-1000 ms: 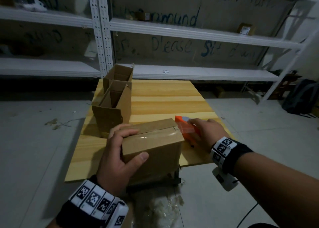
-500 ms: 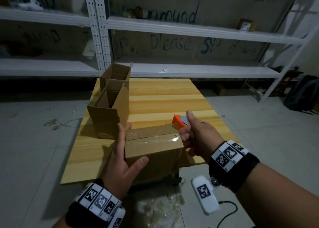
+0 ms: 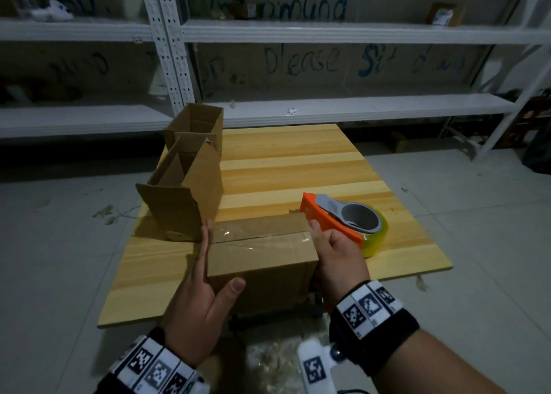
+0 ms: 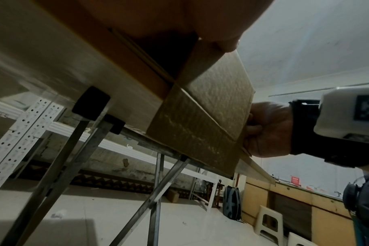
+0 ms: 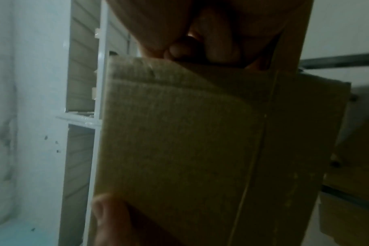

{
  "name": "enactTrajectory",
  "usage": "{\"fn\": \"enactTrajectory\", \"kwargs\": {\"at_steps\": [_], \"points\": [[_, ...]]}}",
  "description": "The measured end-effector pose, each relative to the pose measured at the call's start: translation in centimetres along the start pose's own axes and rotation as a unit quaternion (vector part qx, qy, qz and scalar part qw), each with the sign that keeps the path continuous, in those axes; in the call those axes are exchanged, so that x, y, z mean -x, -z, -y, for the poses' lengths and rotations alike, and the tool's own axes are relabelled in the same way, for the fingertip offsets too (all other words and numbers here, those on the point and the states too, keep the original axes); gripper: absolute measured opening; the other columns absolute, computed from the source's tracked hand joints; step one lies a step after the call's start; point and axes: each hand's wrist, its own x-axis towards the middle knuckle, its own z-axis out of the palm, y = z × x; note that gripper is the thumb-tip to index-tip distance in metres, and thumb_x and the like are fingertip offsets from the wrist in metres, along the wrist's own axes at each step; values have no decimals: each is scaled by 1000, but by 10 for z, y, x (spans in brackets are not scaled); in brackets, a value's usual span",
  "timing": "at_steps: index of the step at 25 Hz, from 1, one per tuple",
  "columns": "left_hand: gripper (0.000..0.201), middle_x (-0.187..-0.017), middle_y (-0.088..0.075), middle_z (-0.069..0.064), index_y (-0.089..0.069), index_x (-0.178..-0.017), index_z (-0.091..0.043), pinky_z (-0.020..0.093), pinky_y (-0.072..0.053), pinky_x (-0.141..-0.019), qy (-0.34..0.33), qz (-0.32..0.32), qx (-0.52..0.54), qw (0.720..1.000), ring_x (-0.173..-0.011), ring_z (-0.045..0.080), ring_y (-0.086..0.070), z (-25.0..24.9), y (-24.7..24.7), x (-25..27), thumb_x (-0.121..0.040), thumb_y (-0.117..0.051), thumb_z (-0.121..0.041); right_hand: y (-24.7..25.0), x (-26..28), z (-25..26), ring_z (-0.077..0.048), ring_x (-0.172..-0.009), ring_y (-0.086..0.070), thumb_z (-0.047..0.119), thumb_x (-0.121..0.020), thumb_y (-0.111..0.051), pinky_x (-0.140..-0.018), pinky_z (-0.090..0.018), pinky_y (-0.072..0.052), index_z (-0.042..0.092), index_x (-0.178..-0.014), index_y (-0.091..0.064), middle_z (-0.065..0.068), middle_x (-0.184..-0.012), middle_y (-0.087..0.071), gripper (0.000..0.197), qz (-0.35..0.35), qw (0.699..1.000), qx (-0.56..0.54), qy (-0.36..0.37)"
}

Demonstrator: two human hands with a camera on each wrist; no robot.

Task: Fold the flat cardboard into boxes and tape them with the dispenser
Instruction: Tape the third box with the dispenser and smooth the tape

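A closed cardboard box (image 3: pixel 262 259) with clear tape along its top seam sits at the near edge of the wooden table (image 3: pixel 298 167). My left hand (image 3: pixel 205 262) lies flat against the box's left side, fingers straight, thumb on the front face. My right hand (image 3: pixel 328 250) grips the box's right side with curled fingers, thumb up at the top right corner. The left wrist view shows the box (image 4: pixel 211 108) from below, the right hand (image 4: pixel 267 129) curled at its edge. The orange tape dispenser (image 3: pixel 343 223) with its yellowish roll lies on the table just right of the box, untouched.
Two open-topped cardboard boxes (image 3: pixel 185 197) (image 3: pixel 196 125) stand at the table's left, one behind the other. White metal shelving (image 3: pixel 328 107) runs along the wall behind. Crumpled tape scraps (image 3: pixel 277 361) lie on the floor by the table's folding legs (image 4: pixel 154 196).
My right hand let go of the dispenser, which now lies on the table, and came to the box's right side. My left fingers slid from the box's top to its left side.
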Motion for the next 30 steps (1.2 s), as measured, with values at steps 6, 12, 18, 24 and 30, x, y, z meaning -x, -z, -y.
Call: {"fn": "enactTrajectory", "kwargs": {"at_steps": [6, 12, 18, 24, 30], "points": [[112, -151, -60, -9, -35, -154, -55, 53, -44, -117, 76, -13, 215, 974, -135, 13, -58, -16, 5, 14, -57, -42, -109, -8, -4, -2, -20, -87, -72, 44, -100, -54, -82, -53, -62, 23, -105, -59, 0, -96, -73, 23, -44, 998, 44, 18], [31, -127, -68, -14, -67, -124, -42, 44, -45, -112, 129, -76, 277, 949, -126, 16, -61, -53, 17, 14, -103, -52, -59, -9, 9, 12, -17, -99, -70, 40, -102, -53, -86, -45, -60, 34, -105, -62, 7, -102, -70, 12, -85, 990, 74, 87], [55, -138, -60, -15, -34, -160, -46, 18, -45, -77, 147, -32, 301, 942, -111, -1, -58, -52, 1, 19, -107, -48, -47, -19, 29, 3, -24, -138, -53, 95, -65, -50, -109, -59, -47, 39, -144, -52, 5, -150, -57, 97, 53, 998, 0, 46], [83, -147, -65, -7, -61, -140, -45, 54, -43, -116, 225, -3, 363, 904, -137, 18, -58, -52, 10, 9, -72, -58, -92, -17, 22, -1, -24, -137, -53, 74, -72, -60, -109, -60, -46, 47, -138, -57, 9, -147, -59, 71, 45, 998, -40, 20], [44, -119, -73, -23, -54, -133, -57, 32, -53, -93, 161, -17, 345, 925, -109, 1, -68, -67, 9, 27, -90, -51, -67, -9, 39, 7, -21, -118, -65, 52, -87, -58, -95, -55, -57, 47, -129, -64, 11, -125, -70, 42, 57, 993, -87, 52]]}}
